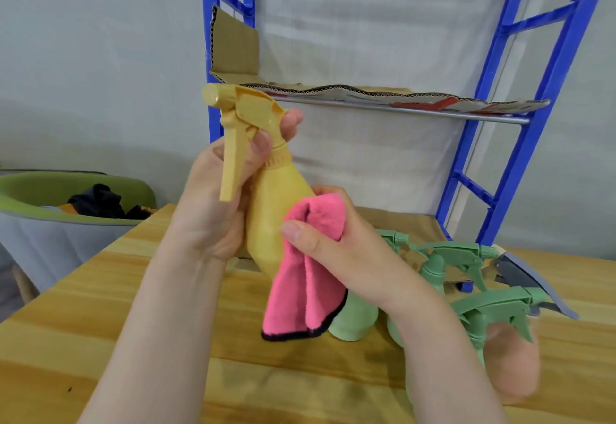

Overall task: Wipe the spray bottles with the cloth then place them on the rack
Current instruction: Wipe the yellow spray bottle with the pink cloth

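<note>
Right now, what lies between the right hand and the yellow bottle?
In the head view, the pink cloth: the right hand presses it against the yellow bottle, which the left hand grips.

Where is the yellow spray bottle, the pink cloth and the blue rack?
yellow spray bottle [273, 210]: head view, on the bottle's body below the neck.
pink cloth [300, 297]: head view, on the hanging folds below the fingers.
blue rack [540, 96]: head view, on its right upright post.

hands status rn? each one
Left hand: grips the yellow bottle at its neck.
Right hand: holds the pink cloth against the bottle.
</note>
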Available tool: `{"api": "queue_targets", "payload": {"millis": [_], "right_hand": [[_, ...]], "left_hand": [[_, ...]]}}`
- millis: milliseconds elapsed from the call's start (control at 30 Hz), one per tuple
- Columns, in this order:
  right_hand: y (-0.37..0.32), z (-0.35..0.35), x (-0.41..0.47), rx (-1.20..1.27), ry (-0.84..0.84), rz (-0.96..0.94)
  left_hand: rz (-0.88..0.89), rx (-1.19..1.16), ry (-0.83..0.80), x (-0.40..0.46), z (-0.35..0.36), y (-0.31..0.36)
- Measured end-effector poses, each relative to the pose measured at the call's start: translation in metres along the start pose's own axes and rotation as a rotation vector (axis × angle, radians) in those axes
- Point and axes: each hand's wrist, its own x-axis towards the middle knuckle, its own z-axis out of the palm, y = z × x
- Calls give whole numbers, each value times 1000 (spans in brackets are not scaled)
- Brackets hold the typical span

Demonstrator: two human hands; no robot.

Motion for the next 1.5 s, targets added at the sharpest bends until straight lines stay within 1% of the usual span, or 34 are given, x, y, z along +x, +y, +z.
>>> {"api": "queue_targets", "payload": {"millis": [100,200,267,333,467,567,633,700,767,867,967,1033,1133,1200,1300,1400,1500], "right_hand": [[1,-1,0,51,-7,0],[1,-3,-2,72,-53,30],[1,-3,-2,43,-39,62],[1,1,-2,49,-22,66],[3,13,1,216,-56,31],[4,18,3,255,-24,0],[2,20,4,238,8,-41],[-2,21,3,159,32,-82],[-5,19,2,82,62,-101],[-5,17,2,96,154,-127],[-9,21,1,142,351,-106],[-15,25,1,93,468,-46],[-15,25,1,-20,547,-36],[-17,20,-1,8,532,-74],[-17,11,-1,174,400,-149],[-13,4,0,382,314,-112],[-8,3,2,350,303,-96]], "left_hand": [[24,-63,128,4,1,-1],[37,-181,246,8,-3,-2],[35,-228,262,10,-7,0],[24,-176,245,11,-12,-1],[17,6,198,8,-11,1],[-7,97,168,5,-8,5],[-54,173,110,3,-6,8],[-124,252,16,2,-1,8],[-170,284,-42,1,5,7],[-183,230,-50,2,10,3],[-166,184,13,4,11,0],[-159,148,69,5,11,-4],[-160,69,150,6,15,-5],[-153,15,212,6,19,-6],[-108,0,308,8,21,-7],[-78,-28,362,10,18,-5],[-72,-8,358,9,18,-3]]}}
